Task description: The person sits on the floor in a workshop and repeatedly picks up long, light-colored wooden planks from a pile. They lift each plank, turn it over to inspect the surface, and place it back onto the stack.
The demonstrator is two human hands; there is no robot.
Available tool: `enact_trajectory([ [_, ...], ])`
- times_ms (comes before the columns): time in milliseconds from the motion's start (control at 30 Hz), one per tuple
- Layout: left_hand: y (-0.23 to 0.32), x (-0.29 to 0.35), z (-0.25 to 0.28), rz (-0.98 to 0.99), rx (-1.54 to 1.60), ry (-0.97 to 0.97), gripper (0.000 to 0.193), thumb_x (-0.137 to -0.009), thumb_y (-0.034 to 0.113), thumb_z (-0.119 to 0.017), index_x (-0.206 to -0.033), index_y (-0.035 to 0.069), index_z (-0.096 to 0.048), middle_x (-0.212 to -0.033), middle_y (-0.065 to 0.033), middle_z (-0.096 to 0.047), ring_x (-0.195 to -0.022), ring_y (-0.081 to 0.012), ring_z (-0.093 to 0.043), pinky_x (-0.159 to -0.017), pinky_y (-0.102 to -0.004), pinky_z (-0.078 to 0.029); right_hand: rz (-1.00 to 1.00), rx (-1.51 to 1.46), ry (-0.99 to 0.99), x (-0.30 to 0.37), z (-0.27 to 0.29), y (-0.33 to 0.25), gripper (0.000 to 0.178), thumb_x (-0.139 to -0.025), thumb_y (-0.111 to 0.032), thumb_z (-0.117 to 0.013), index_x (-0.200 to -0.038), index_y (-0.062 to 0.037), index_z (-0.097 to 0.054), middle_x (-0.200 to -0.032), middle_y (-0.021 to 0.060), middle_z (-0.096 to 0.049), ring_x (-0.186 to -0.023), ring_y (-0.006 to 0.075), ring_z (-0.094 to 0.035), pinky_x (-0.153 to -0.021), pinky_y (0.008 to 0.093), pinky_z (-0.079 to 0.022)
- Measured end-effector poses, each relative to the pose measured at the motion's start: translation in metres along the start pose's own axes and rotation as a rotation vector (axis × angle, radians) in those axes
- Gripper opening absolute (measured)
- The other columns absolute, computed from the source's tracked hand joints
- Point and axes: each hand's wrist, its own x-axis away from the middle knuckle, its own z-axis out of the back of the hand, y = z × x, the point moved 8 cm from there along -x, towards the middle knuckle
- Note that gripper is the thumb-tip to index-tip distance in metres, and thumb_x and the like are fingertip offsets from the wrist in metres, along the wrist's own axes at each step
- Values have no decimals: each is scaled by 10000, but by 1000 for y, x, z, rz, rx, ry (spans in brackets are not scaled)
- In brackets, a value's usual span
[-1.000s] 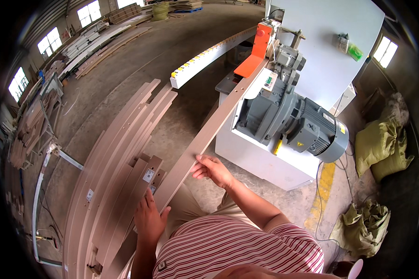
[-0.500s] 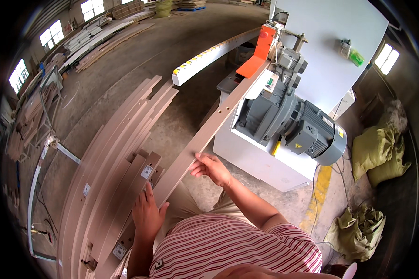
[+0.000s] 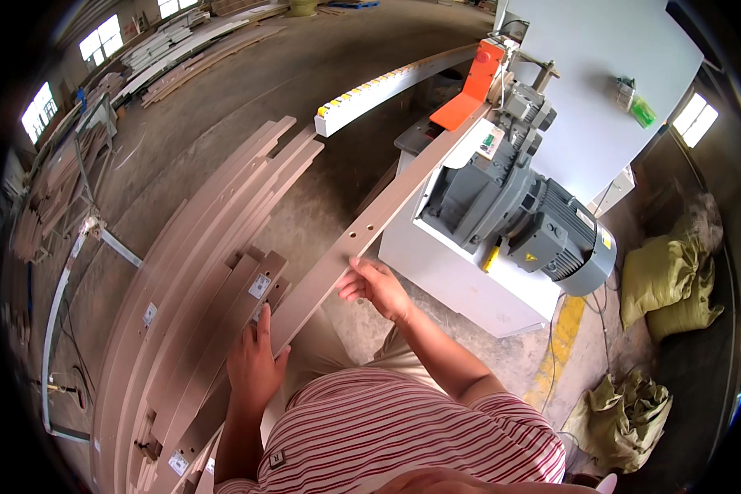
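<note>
A long brown board (image 3: 321, 276) slants from the machine's orange guard down toward my lap, two round holes in its upper face. My right hand (image 3: 379, 290) is at its right edge, with the thumb against the board and the other fingers curled in at the edge. By the board's near end is my left hand (image 3: 257, 362), its index finger stretched out and thumb apart, holding nothing visible. Whether it touches the board, I cannot tell. Left of it, a stack of brown boards (image 3: 214, 239) carries several white labels; a shorter labelled board (image 3: 237, 300) lies close to my left fingers.
The machine has a grey motor (image 3: 560, 235), an orange guard (image 3: 469, 90) and a white cabinet base (image 3: 461, 284). A white rail with yellow pieces (image 3: 387, 89) reaches out behind the board. Yellow-green sacks (image 3: 667, 276) lie at right; a metal frame (image 3: 58, 321) stands at left.
The board has slid toward me, its two holes now nearer my right hand. My left hand has shifted slightly, with its index finger straighter. The view has tilted a little.
</note>
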Motion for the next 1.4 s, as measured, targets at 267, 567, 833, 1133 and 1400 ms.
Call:
enact_trajectory([
  [267, -23, 7, -14, 123, 69, -178, 881, -759, 189, -752, -1508, 163, -289, -1050, -188, -623, -898, -365, -645, -764, -448, -530, 10, 26, 26, -2, 7, 2, 453, -984, -444, -556, -999, 6, -608, -920, 141, -705, -756, 200, -690, -677, 286, -558],
  [567, -168, 71, 73, 374, -114, -51, 762, -661, 62, -708, -1375, 229, -501, -960, -127, -641, -864, -354, -649, -766, -475, -530, -9, 79, 101, -5, 34, 3, 433, -1001, -418, -520, -1070, 0, -611, -903, 133, -703, -742, 192, -674, -687, 296, -546],
  [833, -364, 191, 81, 700, -325, -40, 649, -675, 23, -705, -1275, 208, -540, -1072, -111, -650, -1024, -347, -630, -848, -474, -529, -121, 95, 69, -15, 33, 39, 392, -1009, -378, -502, -1069, -6, -609, -905, 121, -701, -748, 184, -667, -695, 284, -535],
  [1133, -468, 251, 26, 963, -557, -162, 726, -707, 278, -839, -1339, 202, -490, -1276, -82, -565, -1225, -282, -529, -963, -471, -493, -157, 207, 109, -16, 31, 41, 284, -994, -291, -526, -1035, -28, -625, -875, 110, -698, -725, 168, -655, -677, 275, -530],
  [1400, -483, 273, -24, 1242, -431, -190, 736, -881, 388, -678, -1503, 243, -313, -1504, -71, -399, -1335, -299, -459, -1071, -530, -398, -271, 229, 154, -16, 24, 75, 220, -977, -252, -552, -997, -48, -630, -844, 81, -695, -698, 153, -642, -652, 258, -508],
])
